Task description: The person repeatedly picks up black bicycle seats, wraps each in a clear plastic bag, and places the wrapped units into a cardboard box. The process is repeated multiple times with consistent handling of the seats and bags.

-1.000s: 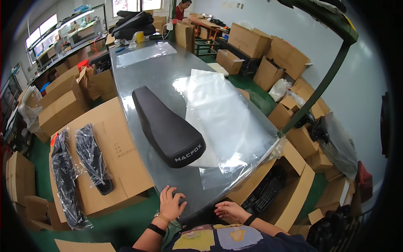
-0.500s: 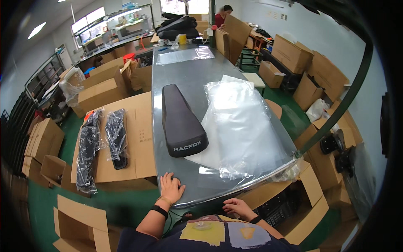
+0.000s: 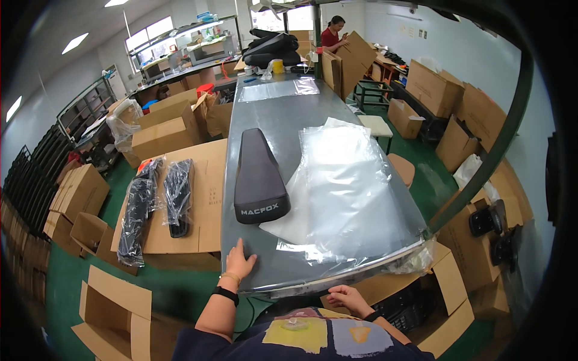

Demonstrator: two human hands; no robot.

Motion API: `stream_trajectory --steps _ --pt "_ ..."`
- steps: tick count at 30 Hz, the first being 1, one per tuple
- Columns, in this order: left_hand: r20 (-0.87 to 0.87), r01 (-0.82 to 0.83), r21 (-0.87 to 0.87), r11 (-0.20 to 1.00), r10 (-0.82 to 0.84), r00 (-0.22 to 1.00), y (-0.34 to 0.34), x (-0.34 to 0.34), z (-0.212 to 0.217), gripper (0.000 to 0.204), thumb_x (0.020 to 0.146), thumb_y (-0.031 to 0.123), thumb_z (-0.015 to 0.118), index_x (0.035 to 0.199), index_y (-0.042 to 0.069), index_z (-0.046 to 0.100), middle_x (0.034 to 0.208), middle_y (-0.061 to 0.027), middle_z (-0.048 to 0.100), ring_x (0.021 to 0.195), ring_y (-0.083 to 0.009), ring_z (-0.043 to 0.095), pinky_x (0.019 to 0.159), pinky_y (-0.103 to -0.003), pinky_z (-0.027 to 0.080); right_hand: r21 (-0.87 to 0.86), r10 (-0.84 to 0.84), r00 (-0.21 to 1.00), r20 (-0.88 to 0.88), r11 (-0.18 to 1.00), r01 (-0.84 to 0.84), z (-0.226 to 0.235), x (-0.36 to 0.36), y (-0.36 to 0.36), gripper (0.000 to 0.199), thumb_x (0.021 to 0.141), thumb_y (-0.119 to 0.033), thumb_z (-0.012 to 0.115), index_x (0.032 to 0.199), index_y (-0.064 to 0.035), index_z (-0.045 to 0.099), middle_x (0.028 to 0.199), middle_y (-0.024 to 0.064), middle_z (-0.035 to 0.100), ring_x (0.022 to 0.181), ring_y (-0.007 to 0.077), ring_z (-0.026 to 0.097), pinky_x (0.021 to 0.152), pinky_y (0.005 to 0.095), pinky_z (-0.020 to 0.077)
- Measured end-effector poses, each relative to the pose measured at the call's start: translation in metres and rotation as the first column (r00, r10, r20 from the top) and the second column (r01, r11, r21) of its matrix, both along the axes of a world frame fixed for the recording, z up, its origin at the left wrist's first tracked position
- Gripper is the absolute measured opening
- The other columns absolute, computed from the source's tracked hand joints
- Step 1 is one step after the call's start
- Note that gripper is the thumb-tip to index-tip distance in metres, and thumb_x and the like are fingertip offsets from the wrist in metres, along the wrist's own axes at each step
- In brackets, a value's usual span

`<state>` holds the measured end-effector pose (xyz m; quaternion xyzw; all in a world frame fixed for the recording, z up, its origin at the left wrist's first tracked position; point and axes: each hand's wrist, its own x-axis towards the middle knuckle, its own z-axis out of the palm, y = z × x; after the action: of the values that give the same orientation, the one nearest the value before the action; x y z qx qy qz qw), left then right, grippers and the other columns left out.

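The black seat (image 3: 260, 174) is set on the left half of the grey table (image 3: 289, 111) and clear bags (image 3: 346, 186) on its right, the left hand (image 3: 239, 263) being held at its near left corner, thumb and forefinger apart, the right hand (image 3: 347, 298) by its near edge, where its grip cannot be told.

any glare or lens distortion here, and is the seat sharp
Head view: bright glare on the clear plastic sheets; head view: far windows look washed out; head view: the grey table's near edge bows, corners fall to black; head view: the black seat looks reasonably sharp.
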<state>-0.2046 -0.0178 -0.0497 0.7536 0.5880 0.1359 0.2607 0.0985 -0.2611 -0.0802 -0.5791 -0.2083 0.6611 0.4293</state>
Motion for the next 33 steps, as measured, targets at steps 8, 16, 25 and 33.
stream_trajectory --steps 8,16,25,33 --pt "0.417 -0.146 -0.049 0.988 0.153 0.896 0.031 0.04 0.029 0.099 0.084 0.011 0.062 0.147 0.015 -0.015 0.122 -0.0228 0.056 0.096 -0.0331 0.064 0.086 -0.04 0.049 -0.054 -0.013 0.999 -0.036 0.998 0.011 -0.023 0.023 -0.023 0.024 0.091 -0.01 0.059 0.113 -0.0013 0.057 0.098 0.013 0.067 0.088 0.0184 0.066 0.079 0.0278 0.0534" --pt "0.262 -0.193 -0.031 0.981 0.194 0.945 0.042 0.042 0.0 0.095 0.08 0.013 0.066 0.147 0.006 0.0 0.114 -0.0194 0.055 0.102 -0.0302 0.06 0.089 -0.039 0.047 -0.071 -0.132 0.991 -0.016 0.989 0.131 -0.022 0.032 -0.046 0.024 0.091 -0.009 0.058 0.112 0.0027 0.055 0.098 0.0163 0.065 0.089 0.0215 0.066 0.078 0.0301 0.0549" --pt "0.406 -0.329 0.267 0.906 0.204 0.891 0.064 0.063 0.032 0.099 0.068 0.013 0.078 0.142 -0.001 0.014 0.132 -0.023 0.041 0.12 -0.0379 0.047 0.1 -0.041 0.04 -0.046 -0.136 0.99 0.037 0.989 0.138 -0.031 0.024 -0.033 0.027 0.09 -0.008 0.06 0.113 0.0046 0.054 0.097 0.0165 0.066 0.087 0.0201 0.066 0.077 0.0294 0.0546" --pt "0.751 -0.087 -0.149 0.985 0.17 0.638 0.062 0.061 0.045 0.1 0.065 0.013 0.08 0.139 -0.004 0.016 0.128 -0.0255 0.043 0.12 -0.0361 0.047 0.1 -0.041 0.041 -0.075 -0.117 0.986 -0.121 0.991 0.109 -0.012 0.017 0.003 0.025 0.091 -0.009 0.058 0.114 0.0034 0.055 0.098 0.0143 0.066 0.089 0.018 0.066 0.079 0.0285 0.0542"
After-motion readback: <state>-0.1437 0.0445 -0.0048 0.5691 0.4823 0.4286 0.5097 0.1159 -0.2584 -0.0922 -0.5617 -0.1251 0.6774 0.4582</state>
